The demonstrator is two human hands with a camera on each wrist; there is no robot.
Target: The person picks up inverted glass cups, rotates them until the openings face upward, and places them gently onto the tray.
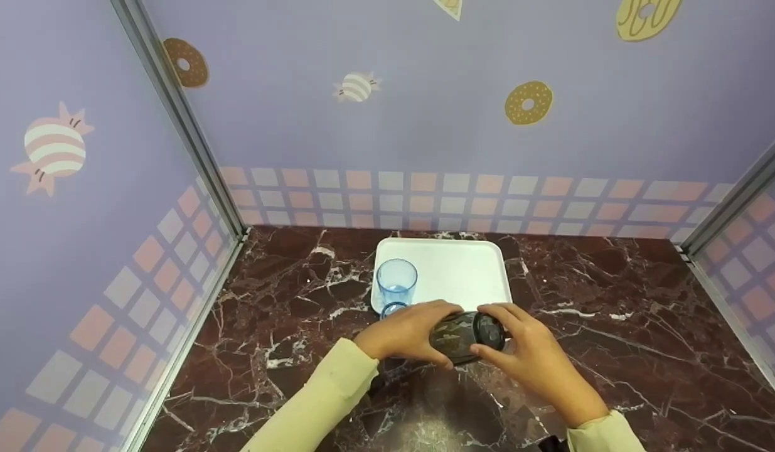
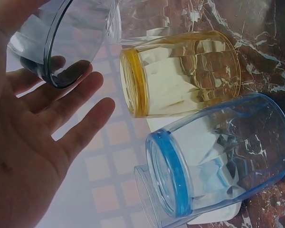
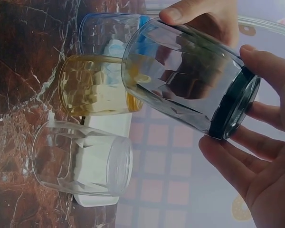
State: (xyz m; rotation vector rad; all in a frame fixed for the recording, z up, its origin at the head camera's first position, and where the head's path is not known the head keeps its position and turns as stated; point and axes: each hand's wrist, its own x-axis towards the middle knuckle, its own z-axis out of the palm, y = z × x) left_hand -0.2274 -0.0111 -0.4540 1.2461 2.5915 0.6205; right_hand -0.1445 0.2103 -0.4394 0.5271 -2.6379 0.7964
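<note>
"What could go wrong?"

"The dark tumbler (image 3: 190,76) could slip if my fingertips slide on smooth glass. My left hand (image 1: 415,331) grips near its mouth, my right hand (image 1: 526,344) its base, holding it tilted above the tabletop (image 1: 588,276)."

"How many altogether?"

"Five: this, one yellow tumbler (image 2: 190,73), one blue tumbler (image 2: 223,152), one clear tumbler (image 3: 71,156), one pale-blue tumbler (image 1: 396,281) on one tray (image 1: 469,270)."

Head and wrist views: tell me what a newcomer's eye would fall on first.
Probably the dark glass, tilted between the left grip and the right grip, in front of the white tray. Then the yellow glass, upside down on the marbled tabletop between a blue glass and a clear glass. Doughnut prints on the back wall also stand out.
</note>
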